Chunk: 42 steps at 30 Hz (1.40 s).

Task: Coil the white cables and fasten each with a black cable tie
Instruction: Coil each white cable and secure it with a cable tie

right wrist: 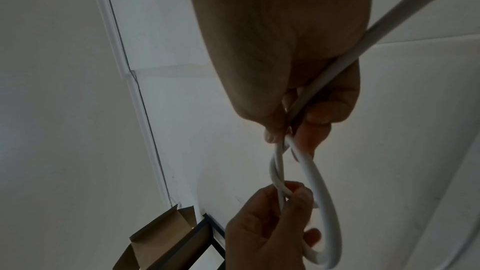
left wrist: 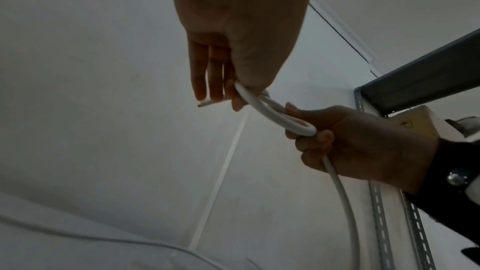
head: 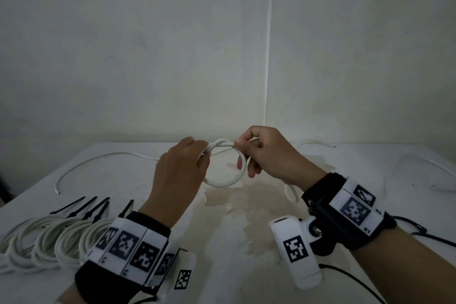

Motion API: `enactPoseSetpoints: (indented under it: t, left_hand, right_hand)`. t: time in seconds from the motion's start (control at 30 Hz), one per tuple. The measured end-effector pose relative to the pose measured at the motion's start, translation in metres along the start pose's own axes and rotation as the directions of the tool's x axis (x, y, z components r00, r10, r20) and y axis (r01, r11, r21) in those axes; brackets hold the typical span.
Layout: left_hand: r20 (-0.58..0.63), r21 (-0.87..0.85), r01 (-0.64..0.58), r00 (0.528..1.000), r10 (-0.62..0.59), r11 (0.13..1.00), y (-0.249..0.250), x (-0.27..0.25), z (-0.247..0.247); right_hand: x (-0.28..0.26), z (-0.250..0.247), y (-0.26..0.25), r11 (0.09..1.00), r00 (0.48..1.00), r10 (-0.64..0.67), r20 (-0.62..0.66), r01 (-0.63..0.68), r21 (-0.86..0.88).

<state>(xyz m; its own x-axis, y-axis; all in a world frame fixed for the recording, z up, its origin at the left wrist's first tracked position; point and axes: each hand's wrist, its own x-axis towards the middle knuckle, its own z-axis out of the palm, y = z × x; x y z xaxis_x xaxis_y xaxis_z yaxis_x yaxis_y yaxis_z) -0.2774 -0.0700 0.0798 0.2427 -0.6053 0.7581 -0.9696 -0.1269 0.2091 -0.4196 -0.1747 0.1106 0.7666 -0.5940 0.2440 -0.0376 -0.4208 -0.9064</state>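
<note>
The person holds a stiff white round-section cable (head: 223, 181) in the air above the stained white desk (head: 246, 217), formed into a single loop. The left hand (head: 181, 168) pinches the crossing at the loop's upper left; the right hand (head: 267, 153) pinches the same crossing from the right, so each grip is closed on the cable. The loop hangs below and between both grips, its plane roughly facing the camera. In the left wrist view the cut end (left wrist: 205, 103) projects just past the left fingers (left wrist: 200, 77), while the free run leaves below the right hand. Judged next: the right hand, nearer the slack, feeds another turn. Finished white coils (head: 49, 242) and black plastic cable ties (head: 81, 206) lie at the desk's left. No legible brand or writing is seen; the wristbands carry only black-and-white square markers (head: 355, 210).
</note>
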Motion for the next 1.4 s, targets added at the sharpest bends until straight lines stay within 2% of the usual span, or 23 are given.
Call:
enactPoseSetpoints:
  t: [0.07,0.13,0.2,0.27,0.37,0.5,0.6,0.67,0.73,0.83,0.9,0.97,1.1,1.13,1.3,1.4]
  left_hand:
    - [0.012,-0.065,0.022,1.000,-0.021,0.998,0.001,-0.001,0.002]
    - [0.101,-0.251,0.089,0.993,-0.065,0.964,0.003,-0.001,0.003]
    - [0.260,-0.447,0.229,0.958,-0.119,0.865,0.006,-0.002,0.005]
    - [0.342,-0.548,0.324,0.928,-0.147,0.771,0.012,-0.003,0.005]
    - [0.338,-0.474,0.276,0.934,-0.117,0.836,0.018,-0.005,0.005]
    - [0.356,-0.345,0.125,0.935,0.006,0.930,0.017,-0.007,0.005]
    - [0.390,-0.271,0.070,0.920,0.043,0.960,0.012,-0.006,0.006]
    - [0.392,-0.284,0.095,0.920,0.025,0.954,0.011,-0.005,0.003]
    - [0.437,-0.373,0.224,0.898,-0.042,0.901,0.010,-0.002,0.001]
    - [0.566,-0.517,0.440,0.819,-0.093,0.734,0.008,0.002,-0.001]
    - [0.597,-0.539,0.491,0.796,-0.100,0.684,0.010,0.002,-0.001]
    - [0.579,-0.564,0.524,0.802,-0.148,0.638,0.014,0.001,0.001]
    - [0.565,-0.657,0.618,0.782,-0.261,0.431,0.025,0.000,0.007]
    - [0.557,-0.663,0.622,0.782,-0.280,0.418,0.027,0.001,0.009]
    - [0.505,-0.628,0.602,0.797,-0.331,0.493,0.029,-0.001,0.010]
    - [0.494,-0.622,0.602,0.798,-0.345,0.501,0.030,-0.001,0.012]
  right_hand:
    - [0.000,-0.002,0.002,1.000,1.000,0.013,-0.004,-0.013,0.005]
    - [0.001,-0.004,0.005,1.000,1.000,0.021,-0.017,-0.021,0.002]
    - [0.000,-0.005,0.007,1.000,0.999,0.021,-0.039,-0.022,-0.018]
    - [0.001,-0.005,0.009,0.999,0.998,0.014,-0.061,-0.016,-0.032]
    - [0.001,-0.007,0.013,0.998,0.997,0.001,-0.082,-0.007,-0.068]
    - [0.001,-0.013,0.016,0.992,0.994,-0.017,-0.111,0.003,-0.123]
    - [0.001,-0.013,0.019,0.987,0.991,-0.044,-0.127,0.023,-0.158]
    - [0.001,-0.012,0.020,0.986,0.989,-0.061,-0.136,0.039,-0.163]
    - [0.001,-0.011,0.020,0.985,0.985,-0.083,-0.149,0.059,-0.160]
    - [0.001,-0.011,0.021,0.985,0.981,-0.111,-0.162,0.087,-0.148]
    - [0.002,-0.011,0.022,0.986,0.981,-0.114,-0.156,0.093,-0.139]
    - [0.002,-0.011,0.023,0.987,0.982,-0.110,-0.154,0.090,-0.131]
    - [0.004,-0.007,0.025,0.990,0.978,-0.105,-0.181,0.084,-0.117]
    - [0.004,-0.006,0.025,0.989,0.977,-0.105,-0.187,0.083,-0.118]
    - [0.003,-0.005,0.026,0.989,0.981,-0.093,-0.169,0.071,-0.128]
    - [0.003,-0.004,0.027,0.989,0.983,-0.087,-0.163,0.065,-0.135]
